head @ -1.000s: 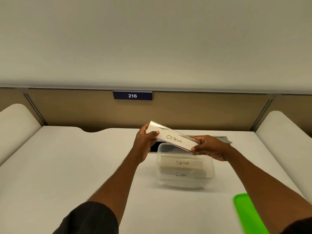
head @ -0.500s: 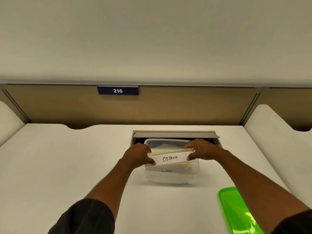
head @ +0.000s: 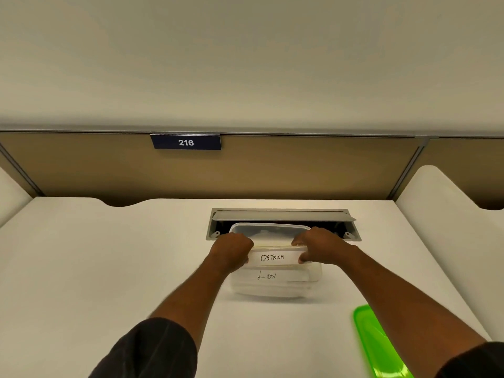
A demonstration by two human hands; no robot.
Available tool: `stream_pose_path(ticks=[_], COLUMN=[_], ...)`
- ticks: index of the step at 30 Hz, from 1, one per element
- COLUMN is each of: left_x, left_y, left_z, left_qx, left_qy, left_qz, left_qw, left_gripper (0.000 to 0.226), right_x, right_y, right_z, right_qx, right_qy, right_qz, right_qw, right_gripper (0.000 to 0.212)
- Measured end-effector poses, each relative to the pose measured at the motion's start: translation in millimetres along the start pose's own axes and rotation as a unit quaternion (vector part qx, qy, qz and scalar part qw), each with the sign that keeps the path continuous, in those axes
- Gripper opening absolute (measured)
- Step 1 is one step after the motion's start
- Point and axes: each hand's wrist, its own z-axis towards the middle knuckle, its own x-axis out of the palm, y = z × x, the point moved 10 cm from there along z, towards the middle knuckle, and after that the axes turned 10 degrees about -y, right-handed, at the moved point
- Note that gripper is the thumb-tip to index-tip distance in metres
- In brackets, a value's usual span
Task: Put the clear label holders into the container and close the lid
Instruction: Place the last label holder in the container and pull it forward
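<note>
Your left hand (head: 234, 250) and right hand (head: 319, 245) each grip one end of the OSTRICH label holder (head: 274, 257), held level at the rim of the clear container (head: 275, 287) on the tabletop (head: 109, 268). The LION holder (head: 268, 276) lies inside. The green lid (head: 379, 347) rests near your right forearm

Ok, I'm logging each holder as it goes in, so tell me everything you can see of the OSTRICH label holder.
The OSTRICH label holder is a long, clear plastic strip over a white card with "OSTRICH" handwritten in black. It lies level, lengthwise left to right, at the top of the clear container, above the LION holder. The left hand pinches its left end, the right hand its right end.
</note>
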Motion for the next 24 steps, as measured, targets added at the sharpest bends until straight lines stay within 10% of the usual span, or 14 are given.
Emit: stream_pose_path(ticks=[24], left_x=[12], left_y=[14], left_z=[24], left_qx=[-0.041], left_qy=[-0.024], left_qz=[-0.124], left_qw=[0.991], left_gripper=[0.032], right_x=[7], right_y=[-1], right_z=[14], right_qx=[-0.013], right_qy=[-0.037], right_qz=[-0.06], right_qw=[0.997], right_gripper=[0.052])
